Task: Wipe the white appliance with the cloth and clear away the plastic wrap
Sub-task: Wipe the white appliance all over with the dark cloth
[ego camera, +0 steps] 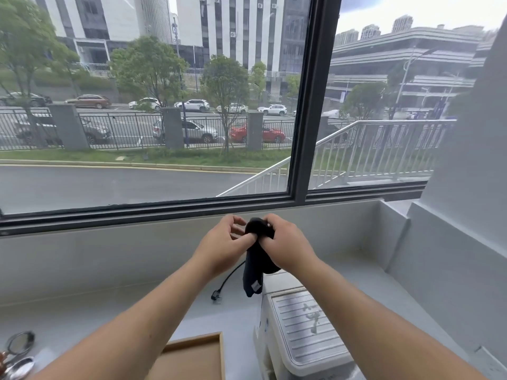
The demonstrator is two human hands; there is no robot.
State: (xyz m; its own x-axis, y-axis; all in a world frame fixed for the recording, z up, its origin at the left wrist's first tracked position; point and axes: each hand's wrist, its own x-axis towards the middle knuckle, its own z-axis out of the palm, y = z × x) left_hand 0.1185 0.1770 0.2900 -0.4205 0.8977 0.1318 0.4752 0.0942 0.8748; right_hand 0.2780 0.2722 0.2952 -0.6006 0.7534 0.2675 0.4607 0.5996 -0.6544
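Note:
A dark cloth [253,272] hangs in the air in front of the window, a small white label near its lower end. My right hand [285,244] grips its bunched top. My left hand [223,246] pinches the cloth from the left with thumb and fingertips. Below the cloth, at the lower right, stands the white appliance [299,335], its ribbed grey top covered by clear plastic wrap [311,316] that looks wrinkled and glossy. Both hands are held above the appliance's far end, not touching it.
A black cable with a plug [216,294] lies on the grey counter [82,311] left of the appliance. A wooden tray [192,357] sits at the bottom centre. Metal spoons and a strainer [19,349] lie at the bottom left. A white wall [452,256] closes the right side.

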